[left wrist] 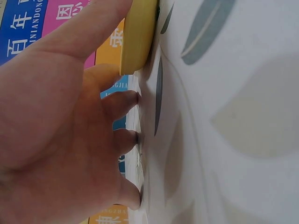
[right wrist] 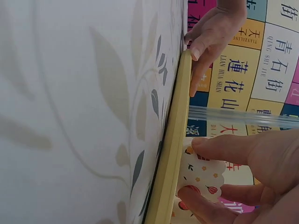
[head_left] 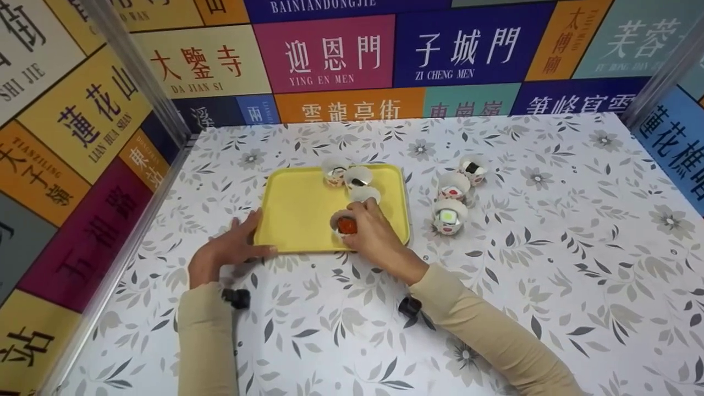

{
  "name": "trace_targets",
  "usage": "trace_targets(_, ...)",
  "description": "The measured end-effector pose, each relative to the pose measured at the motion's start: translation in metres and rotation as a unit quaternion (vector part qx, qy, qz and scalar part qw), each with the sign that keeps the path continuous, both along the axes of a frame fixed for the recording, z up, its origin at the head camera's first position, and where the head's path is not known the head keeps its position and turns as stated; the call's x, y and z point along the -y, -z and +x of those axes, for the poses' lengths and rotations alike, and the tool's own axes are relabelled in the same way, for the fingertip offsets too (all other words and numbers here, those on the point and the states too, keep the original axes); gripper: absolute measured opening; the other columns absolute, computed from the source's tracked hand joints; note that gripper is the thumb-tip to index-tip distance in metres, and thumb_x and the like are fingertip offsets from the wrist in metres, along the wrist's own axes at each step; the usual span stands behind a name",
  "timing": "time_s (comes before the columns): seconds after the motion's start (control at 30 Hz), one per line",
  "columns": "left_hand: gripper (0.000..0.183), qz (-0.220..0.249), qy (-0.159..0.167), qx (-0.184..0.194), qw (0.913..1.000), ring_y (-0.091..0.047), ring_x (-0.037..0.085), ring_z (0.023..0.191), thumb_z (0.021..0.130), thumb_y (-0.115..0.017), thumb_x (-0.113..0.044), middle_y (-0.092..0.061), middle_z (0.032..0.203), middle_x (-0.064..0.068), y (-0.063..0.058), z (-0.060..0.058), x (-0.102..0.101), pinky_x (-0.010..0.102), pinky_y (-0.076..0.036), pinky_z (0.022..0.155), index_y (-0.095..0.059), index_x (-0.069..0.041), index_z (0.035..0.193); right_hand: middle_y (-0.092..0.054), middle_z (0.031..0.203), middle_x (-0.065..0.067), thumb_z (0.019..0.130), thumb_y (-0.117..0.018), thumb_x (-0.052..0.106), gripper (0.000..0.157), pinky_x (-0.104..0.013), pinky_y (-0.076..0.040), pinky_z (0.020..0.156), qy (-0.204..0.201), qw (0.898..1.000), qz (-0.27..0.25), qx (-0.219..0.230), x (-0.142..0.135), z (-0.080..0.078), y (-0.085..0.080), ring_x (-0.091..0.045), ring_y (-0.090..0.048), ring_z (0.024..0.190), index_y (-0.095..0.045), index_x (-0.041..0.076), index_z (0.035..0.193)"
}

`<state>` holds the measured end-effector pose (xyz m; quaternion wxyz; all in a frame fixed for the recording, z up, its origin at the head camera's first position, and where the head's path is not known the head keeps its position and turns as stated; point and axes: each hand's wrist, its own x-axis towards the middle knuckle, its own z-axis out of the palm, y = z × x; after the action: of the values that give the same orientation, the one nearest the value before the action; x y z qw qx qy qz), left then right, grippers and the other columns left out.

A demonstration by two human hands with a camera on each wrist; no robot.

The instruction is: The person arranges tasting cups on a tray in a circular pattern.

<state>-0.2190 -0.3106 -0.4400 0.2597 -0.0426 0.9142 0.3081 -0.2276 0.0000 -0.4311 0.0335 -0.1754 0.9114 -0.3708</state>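
Note:
My right hand [head_left: 377, 236] grips a small paper baking cup [head_left: 346, 225] with a red filling, low over the right half of the yellow tray [head_left: 297, 220]. In the right wrist view, thumb and fingers press the sides of this scalloped, flower-printed cup [right wrist: 205, 172]. Behind the knuckles another pale cup [head_left: 365, 194] shows only in part. Two more paper cups, one whitish inside [head_left: 334, 171] and one with a dark piece [head_left: 359, 179], stand near the tray's back edge. At the tray's front left corner rests my left hand [head_left: 234, 245], fingers spread along its edge.
Right of the tray, three paper cups stand in a slanting row: one with a green-and-white piece [head_left: 448, 217], one with red [head_left: 453, 188], one with black on white [head_left: 472, 170]. A leaf-patterned cloth [head_left: 550, 264] covers the table. Lettered panels [head_left: 330, 52] rise behind.

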Motion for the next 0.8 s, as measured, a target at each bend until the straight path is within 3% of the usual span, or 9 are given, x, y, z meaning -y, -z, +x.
trace_targets(0.03,0.118,0.0,0.0,0.0,1.0,0.025,0.035,0.153,0.077,-0.074,-0.066,0.022,0.167,0.007,0.0,-0.0002,0.0,0.071,0.008,0.119,0.007,-0.042,0.158,-0.049,0.13,-0.019,0.081,-0.079,0.006,0.034,-0.042,-0.049,0.104,0.0,1.0,-0.004,-0.001,0.0001,-0.0002,0.0004,-0.032,-0.055,0.115,-0.069,0.014,0.112)
trace_targets(0.13,0.118,0.0,0.0,0.0,1.0,0.025,0.036,0.153,0.077,-0.074,-0.066,0.021,0.168,0.005,0.0,-0.0006,-0.0002,0.071,0.009,0.118,0.007,-0.042,0.159,-0.048,0.13,-0.021,0.079,-0.08,0.003,0.048,-0.042,-0.049,0.105,0.014,1.0,-0.011,-0.005,-0.0003,-0.0001,0.0015,-0.034,-0.055,0.116,-0.063,0.008,0.124)
trace_targets(0.27,0.117,-0.001,0.001,0.0,1.0,0.025,0.035,0.153,0.078,-0.074,-0.065,0.02,0.168,0.005,-0.0011,-0.0004,-0.0002,0.072,0.008,0.118,0.007,-0.042,0.159,-0.046,0.13,-0.023,0.078,-0.078,-0.002,0.072,-0.041,-0.052,0.101,0.041,0.999,-0.026,-0.007,-0.0017,0.0006,0.0017,-0.034,-0.058,0.112,-0.045,-0.002,0.142)
trace_targets(0.37,0.117,-0.001,-0.001,0.002,1.0,0.025,0.035,0.153,0.078,-0.074,-0.064,0.021,0.168,0.007,-0.0023,-0.0006,-0.0002,0.072,0.008,0.118,0.008,-0.042,0.158,-0.047,0.127,-0.021,0.079,-0.074,-0.006,0.071,-0.039,-0.054,0.091,0.052,0.998,-0.04,-0.012,-0.004,-0.0001,0.0015,-0.031,-0.059,0.1,-0.043,-0.001,0.143)
trace_targets(0.5,0.117,-0.002,0.018,-0.014,0.9997,0.023,0.038,0.153,0.081,-0.073,-0.062,0.018,0.168,0.01,-0.0024,-0.001,0.0005,0.073,0.006,0.117,0.008,-0.034,0.16,-0.049,0.12,-0.019,0.078,-0.074,-0.007,0.069,-0.039,-0.054,0.084,0.063,0.996,-0.054,-0.019,-0.0062,-0.0022,0.0015,-0.025,-0.057,0.086,-0.045,-0.002,0.141)
trace_targets(0.6,0.117,-0.005,0.034,-0.026,0.9991,0.022,0.04,0.153,0.082,-0.072,-0.062,0.015,0.169,0.011,-0.0011,-0.0008,0.0012,0.075,0.005,0.117,0.007,-0.029,0.161,-0.051,0.117,-0.019,0.079,-0.076,-0.006,0.067,-0.039,-0.053,0.083,0.065,0.996,-0.06,-0.02,-0.0061,-0.0035,0.0019,-0.023,-0.057,0.083,-0.047,-0.003,0.139)
trace_targets(0.8,0.117,-0.006,0.028,-0.025,0.9993,0.022,0.038,0.154,0.081,-0.073,-0.064,0.015,0.169,0.008,0.0018,-0.0006,0.0013,0.072,0.006,0.118,0.007,-0.031,0.161,-0.052,0.111,-0.017,0.08,-0.077,-0.004,0.064,-0.035,-0.05,0.079,0.058,0.995,-0.078,-0.022,-0.0053,-0.0062,0.0031,-0.023,-0.054,0.082,-0.048,-0.003,0.137)
